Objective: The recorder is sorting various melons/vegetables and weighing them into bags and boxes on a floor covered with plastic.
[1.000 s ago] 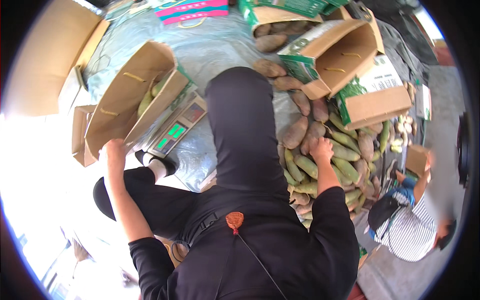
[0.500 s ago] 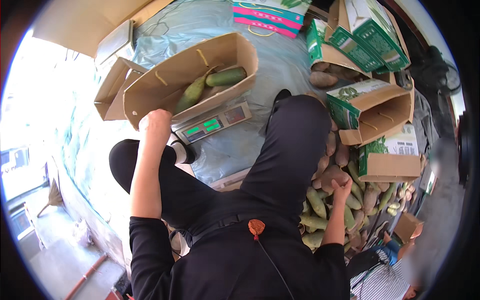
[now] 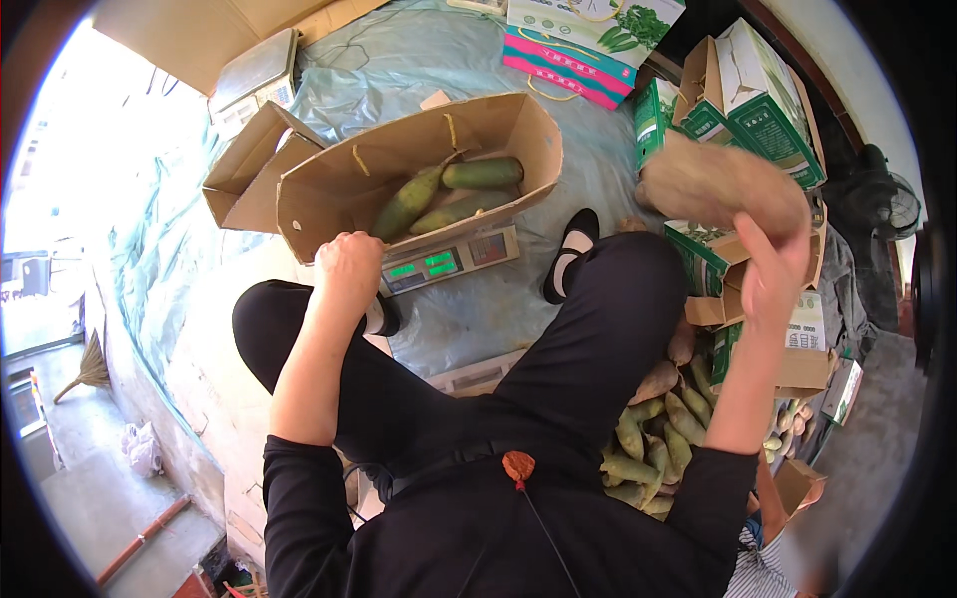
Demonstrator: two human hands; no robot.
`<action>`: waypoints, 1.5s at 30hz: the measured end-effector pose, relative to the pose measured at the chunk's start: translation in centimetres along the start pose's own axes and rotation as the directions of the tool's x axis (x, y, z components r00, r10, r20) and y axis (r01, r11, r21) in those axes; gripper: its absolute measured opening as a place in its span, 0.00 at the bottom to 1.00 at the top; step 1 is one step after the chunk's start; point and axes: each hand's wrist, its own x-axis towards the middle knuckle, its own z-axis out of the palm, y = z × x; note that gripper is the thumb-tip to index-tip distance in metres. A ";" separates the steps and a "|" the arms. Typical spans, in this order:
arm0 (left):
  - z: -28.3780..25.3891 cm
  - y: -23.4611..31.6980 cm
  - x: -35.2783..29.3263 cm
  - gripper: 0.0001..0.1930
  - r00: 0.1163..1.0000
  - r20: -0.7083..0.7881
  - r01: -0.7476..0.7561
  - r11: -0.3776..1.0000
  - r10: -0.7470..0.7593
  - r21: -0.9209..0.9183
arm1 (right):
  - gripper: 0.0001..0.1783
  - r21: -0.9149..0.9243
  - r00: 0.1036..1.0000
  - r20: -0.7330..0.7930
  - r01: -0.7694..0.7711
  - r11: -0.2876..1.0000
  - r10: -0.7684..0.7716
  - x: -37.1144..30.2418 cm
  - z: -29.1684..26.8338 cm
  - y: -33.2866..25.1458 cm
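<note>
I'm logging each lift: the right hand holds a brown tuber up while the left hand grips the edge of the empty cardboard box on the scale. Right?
Not quite. In the head view the cardboard box is not empty: green fruits lie in it. The right hand does hold the brown tuber, and the left hand grips the edge.

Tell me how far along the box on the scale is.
Done: three green fruits lie in the open box on the scale. In hand: the left hand grips the box's near edge, and the right hand holds a brown tuber up in the air. Left: much of the box floor is bare, and a pile of fruits and tubers lies by the right leg.
</note>
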 end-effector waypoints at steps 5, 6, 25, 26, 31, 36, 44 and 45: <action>-0.1 -0.2 -0.3 0.05 0.999 0.037 -0.020 1.000 0.020 0.010 | 0.32 -0.049 0.929 0.369 -0.002 0.999 0.020 4.3 12.1 0.9; -0.1 0.0 -0.2 0.05 0.999 0.031 -0.027 1.000 0.027 0.008 | 0.33 -0.089 0.910 0.414 0.035 0.995 0.005 4.7 14.2 2.3; -1.0 -1.4 0.1 0.05 0.996 0.031 -0.077 0.971 0.086 -0.228 | 0.32 -0.631 0.628 0.700 0.322 0.706 0.339 2.4 30.7 15.7; -1.7 -2.0 0.2 0.07 0.995 0.031 -0.072 0.910 0.093 -0.407 | 0.32 -0.626 0.629 0.705 0.335 0.704 0.328 2.3 30.6 16.1; -2.5 -5.7 3.4 0.14 0.984 0.159 0.040 0.763 0.083 -0.645 | 0.34 -0.662 0.655 0.642 0.212 0.719 0.398 2.4 29.1 17.0; 0.3 -5.9 11.2 0.23 0.950 0.240 -0.069 0.881 0.201 -0.468 | 0.26 -0.690 0.722 0.553 0.118 0.714 0.415 2.0 28.4 17.5; 12.2 -2.1 17.9 0.42 0.866 0.480 -0.013 0.967 0.138 -0.255 | 0.23 -0.679 0.704 0.534 0.029 0.734 0.467 1.8 28.2 17.0; 13.0 -1.6 17.9 0.44 0.889 0.448 0.015 0.972 0.095 -0.235 | 0.23 -0.682 0.704 0.529 0.020 0.731 0.474 2.1 28.1 17.3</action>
